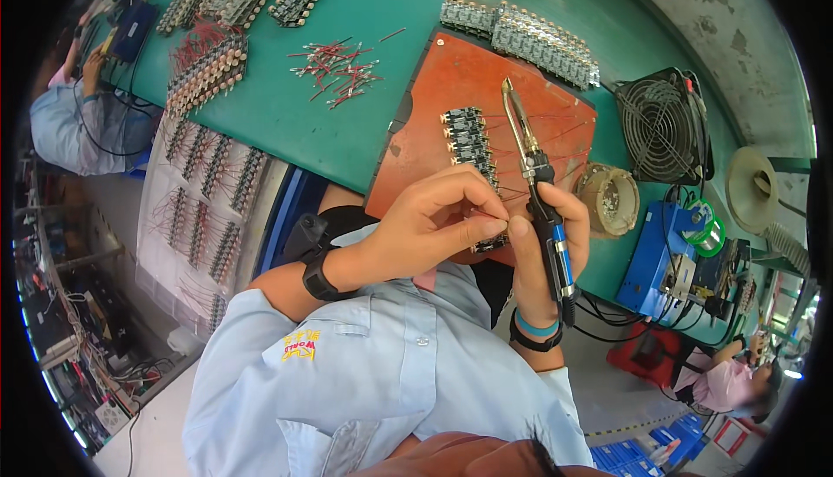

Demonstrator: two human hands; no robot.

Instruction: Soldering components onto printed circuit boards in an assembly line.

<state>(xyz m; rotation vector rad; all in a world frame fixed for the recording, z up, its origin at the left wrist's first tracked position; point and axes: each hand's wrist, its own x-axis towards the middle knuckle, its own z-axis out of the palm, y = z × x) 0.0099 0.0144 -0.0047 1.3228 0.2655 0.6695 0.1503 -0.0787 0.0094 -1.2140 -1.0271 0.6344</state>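
Observation:
My right hand (542, 256) is wrapped round a soldering iron (542, 186) with a black and blue handle, its metal tip pointing up and away over the orange board (425, 82). My left hand (442, 217) is closed in a pinch close to my right thumb; whatever lies between its fingertips is too small to make out. Under and beyond my hands a row of small black circuit boards (469, 138) lies on the orange board, with thin red wires (560, 125) stretching to the right. My left hand covers the near part of that row.
Loose red wires (340, 71) lie on the green table (295, 130). Stacked circuit boards (542, 43) stand at the back. To the right are a fan (664, 125), a round tan container (607, 199), a blue machine (655, 256) and a green solder spool (707, 234). Wired boards fill a tray (152, 243) at left.

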